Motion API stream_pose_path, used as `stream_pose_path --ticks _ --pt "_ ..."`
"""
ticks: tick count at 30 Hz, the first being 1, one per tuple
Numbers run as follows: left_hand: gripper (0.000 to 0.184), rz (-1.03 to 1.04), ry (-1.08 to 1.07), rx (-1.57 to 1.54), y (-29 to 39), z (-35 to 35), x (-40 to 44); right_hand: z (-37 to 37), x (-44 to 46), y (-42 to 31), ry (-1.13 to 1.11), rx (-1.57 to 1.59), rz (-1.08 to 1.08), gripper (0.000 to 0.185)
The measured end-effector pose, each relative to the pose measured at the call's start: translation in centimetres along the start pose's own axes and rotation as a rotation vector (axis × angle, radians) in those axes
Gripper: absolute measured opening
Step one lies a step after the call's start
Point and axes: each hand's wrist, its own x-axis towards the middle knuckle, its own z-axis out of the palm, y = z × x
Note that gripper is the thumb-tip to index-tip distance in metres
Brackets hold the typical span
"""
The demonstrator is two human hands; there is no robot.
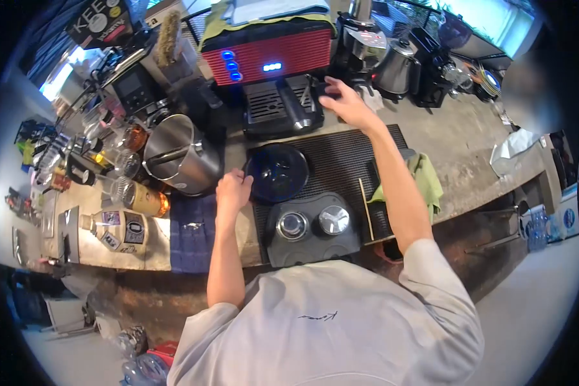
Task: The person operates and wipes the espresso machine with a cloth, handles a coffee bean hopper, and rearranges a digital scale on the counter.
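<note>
My left hand (pixel 234 191) is closed at the left rim of a dark round plate (pixel 276 172), its fingertips pinched at the edge. My right hand (pixel 345 101) is raised at the right side of a red espresso machine (pixel 270 55), its fingers apart and nothing seen between them. A portafilter (pixel 293 106) juts out from the machine over the drip tray (pixel 264 103), to the left of that hand. Nearer to me, a grey tamping stand (pixel 312 239) holds two round metal pieces on the black ribbed mat (pixel 341 151).
At the left are a steel bucket (pixel 183 157), glass jars, a carton (pixel 117 229) and a blue cloth (pixel 193 228). A kettle (pixel 396 71) and a grinder (pixel 363 45) are at the back right. A green cloth (pixel 423 183) hangs over the counter's front edge.
</note>
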Motion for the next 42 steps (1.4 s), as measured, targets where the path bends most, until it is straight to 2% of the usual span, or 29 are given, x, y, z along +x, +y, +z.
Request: stream_pose_path --ticks 1,4,8,9,12,16,18,23,25,30,32,34,37,38,41,42 --pt "0.045 -0.008 0.012 0.012 0.0 -0.8 -0.1 1.0 1.6 0.2 -0.007 0.014 -0.011 0.052" --pt "0.036 -0.26 -0.222 -0.786 1.8 -3.7 -0.2 3.0 5.1 -0.2 0.061 -0.302 -0.097 0.05" --pt "0.03 -0.185 -0.074 -0.998 4.6 -5.1 1.6 2.2 3.5 -0.7 0.114 -0.477 -0.113 0.048" --pt "0.03 -0.191 -0.073 -1.001 5.3 -4.7 2.1 1.8 3.4 -0.4 0.108 -0.479 -0.112 0.048" --pt "0.04 -0.145 -0.034 -1.011 7.5 -4.6 5.2 0.3 4.5 -0.7 0.236 0.083 -0.103 0.041" --pt "0.048 -0.149 -0.143 -0.979 8.4 -3.4 8.7 -3.8 8.6 -5.7 0.157 0.16 0.005 0.043" --pt "0.044 -0.145 -0.17 -0.979 9.2 -3.1 9.7 -5.2 9.3 -6.9 0.104 0.225 0.091 0.046" --pt "0.037 -0.196 -0.207 -0.984 10.1 -1.7 10.6 -4.0 7.7 -7.5 0.161 0.101 0.109 0.048" --pt "0.037 -0.207 -0.201 -0.99 10.7 -1.0 12.3 -2.2 4.8 -7.8 0.312 0.14 0.044 0.055" --pt "0.043 -0.228 -0.368 -0.899 9.5 -0.5 13.5 -3.3 8.1 -6.3 0.368 0.29 0.001 0.056" --pt "0.041 -0.254 -0.45 -0.826 9.9 -1.0 13.8 -4.2 10.0 -7.3 0.23 0.11 0.118 0.053" --pt "0.04 -0.219 -0.427 -0.821 9.8 -1.0 14.1 -4.4 11.6 -6.8 0.158 0.029 0.178 0.052" --pt "0.036 -0.143 -0.383 -0.826 9.6 -1.2 14.6 -3.3 14.0 -3.6 0.288 -0.058 -0.062 0.039" --pt "0.037 -0.131 -0.339 -0.818 9.6 -1.3 14.4 -3.4 13.5 -3.8 0.287 -0.057 -0.061 0.039" --pt "0.038 -0.111 -0.252 -0.799 9.3 -1.2 14.2 -3.4 9.6 -5.0 0.171 0.399 -0.35 0.028" --pt "0.039 -0.086 -0.221 -0.819 9.0 -0.9 14.3 -3.0 8.7 -4.6 0.171 0.399 -0.346 0.028"
